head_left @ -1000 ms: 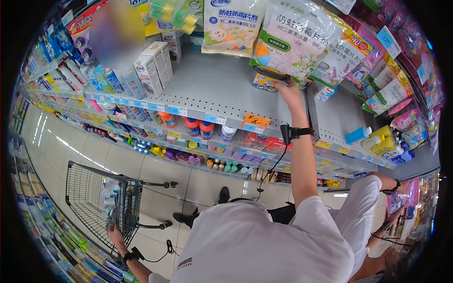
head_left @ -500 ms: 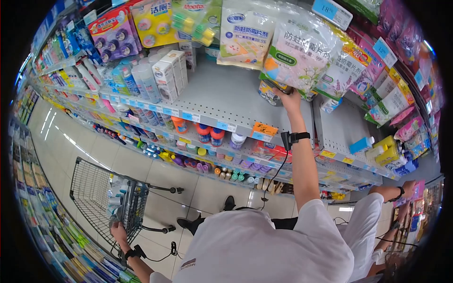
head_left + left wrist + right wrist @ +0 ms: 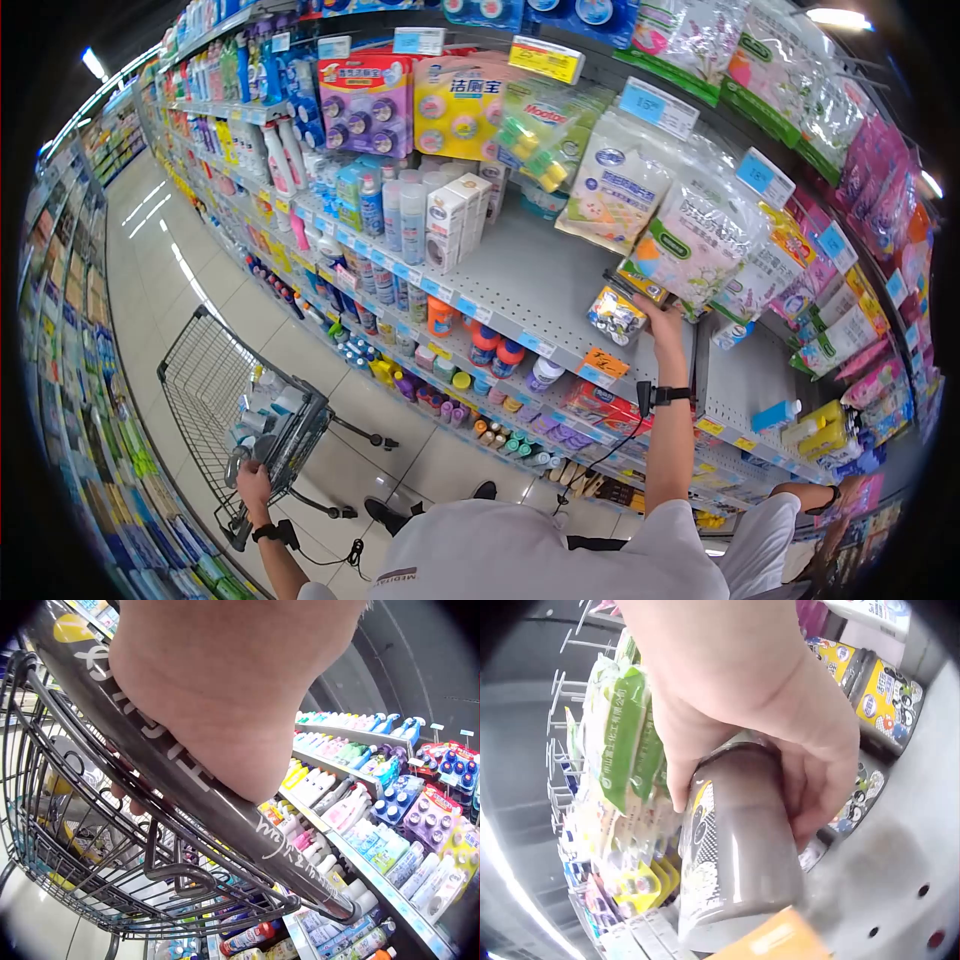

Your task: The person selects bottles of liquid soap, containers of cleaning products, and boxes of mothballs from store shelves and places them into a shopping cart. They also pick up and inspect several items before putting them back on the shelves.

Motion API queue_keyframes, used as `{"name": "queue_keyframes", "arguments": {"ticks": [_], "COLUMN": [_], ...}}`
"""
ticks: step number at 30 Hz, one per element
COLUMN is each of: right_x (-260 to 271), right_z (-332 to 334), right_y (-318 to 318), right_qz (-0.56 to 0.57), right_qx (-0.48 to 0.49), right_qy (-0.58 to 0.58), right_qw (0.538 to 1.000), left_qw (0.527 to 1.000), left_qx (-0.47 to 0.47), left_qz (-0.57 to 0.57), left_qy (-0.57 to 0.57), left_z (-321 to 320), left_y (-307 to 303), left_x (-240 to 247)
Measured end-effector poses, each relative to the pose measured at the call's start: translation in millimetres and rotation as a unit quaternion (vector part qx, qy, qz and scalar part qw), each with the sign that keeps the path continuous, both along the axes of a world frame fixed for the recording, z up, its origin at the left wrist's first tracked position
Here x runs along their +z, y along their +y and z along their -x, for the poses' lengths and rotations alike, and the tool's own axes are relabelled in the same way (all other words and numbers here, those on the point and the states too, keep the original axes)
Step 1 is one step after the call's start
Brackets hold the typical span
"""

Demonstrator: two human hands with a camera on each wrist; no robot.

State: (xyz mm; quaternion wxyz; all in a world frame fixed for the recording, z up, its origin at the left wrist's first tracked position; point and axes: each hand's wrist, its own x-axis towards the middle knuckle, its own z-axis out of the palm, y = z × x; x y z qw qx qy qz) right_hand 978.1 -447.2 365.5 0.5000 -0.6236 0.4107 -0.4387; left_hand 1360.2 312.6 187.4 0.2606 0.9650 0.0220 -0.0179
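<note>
In the right wrist view my right hand point(image 3: 750, 697) grips a dark, round-sided container point(image 3: 754, 840) with a patterned label, thumb on one side and fingers on the other. The head view shows that hand point(image 3: 664, 325) at the shelf beneath hanging bags, beside the patterned container point(image 3: 615, 314). More containers point(image 3: 889, 705) with yellow labels stand behind it. My left hand point(image 3: 254, 485) is on the cart's handle; in the left wrist view the hand point(image 3: 225, 690) wraps over the dark handlebar point(image 3: 150, 742), fingertips showing below.
The wire cart point(image 3: 205, 375) holds several packaged items. Hanging bags point(image 3: 700, 230) overhang the grey shelf point(image 3: 540, 260), with white boxes point(image 3: 455, 220) to the left. An orange tag point(image 3: 604, 362) is on the shelf edge. Another person's arm point(image 3: 800, 497) is at the lower right.
The head view has tilted up and shifted left. My right hand has drawn the container out from under the bags toward the shelf's front edge. My left hand stays on the cart handle.
</note>
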Motion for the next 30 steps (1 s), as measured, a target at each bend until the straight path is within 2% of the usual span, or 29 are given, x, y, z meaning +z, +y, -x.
{"name": "queue_keyframes", "arguments": {"ticks": [1, 2, 3, 6, 9, 13, 19, 21, 23, 25, 27, 29, 30], "right_x": [9, 9, 6, 26, 31, 4, -51, -55, -57, -56, -50, -50, -56], "right_z": [-1, 2, 1, -11, -14, -29, -66, -83, -102, -117, -129, -138, -146], "right_y": [14, 17, 23, 49, 70, 108, 181, 206, 228, 242, 251, 258, 265], "right_qz": [-0.123, -0.164, -0.166, -0.265, -0.322, -0.322, -0.303, -0.290, -0.239, -0.272, -0.253, -0.261, -0.263], "right_qx": [0.008, 0.054, 0.060, 0.106, 0.174, 0.211, 0.308, 0.321, 0.306, 0.306, 0.328, 0.413, 0.408], "right_qy": [-0.002, 0.008, 0.011, -0.121, -0.113, -0.083, -0.171, -0.191, -0.185, -0.202, -0.201, -0.245, -0.271], "right_qw": [0.992, 0.985, 0.984, 0.951, 0.924, 0.919, 0.886, 0.881, 0.903, 0.890, 0.888, 0.837, 0.831], "left_qw": [1.000, 1.000, 1.000, 1.000, 1.000, 1.000, 1.000, 0.999, 1.000, 1.000, 0.999, 1.000, 1.000], "left_qx": [0.006, 0.003, -0.001, 0.005, 0.004, 0.008, 0.012, 0.001, -0.013, -0.018, -0.008, -0.002, -0.004], "left_qz": [-0.003, 0.002, 0.007, -0.006, 0.000, -0.013, -0.012, -0.026, -0.006, -0.008, -0.010, -0.009, -0.008], "left_qy": [0.002, -0.001, -0.004, 0.007, 0.006, 0.009, 0.014, 0.022, 0.014, 0.021, 0.031, 0.024, 0.023], "left_z": [0, 0, -1, 1, 3, -3, -1, -1, -1, 1, 0, 1, 0], "left_y": [1, 0, 2, -2, -2, 3, 1, 1, 1, -2, -3, -3, -2], "left_x": [0, -3, -4, 4, 6, -5, -3, -3, -2, 6, 9, 7, 6]}}
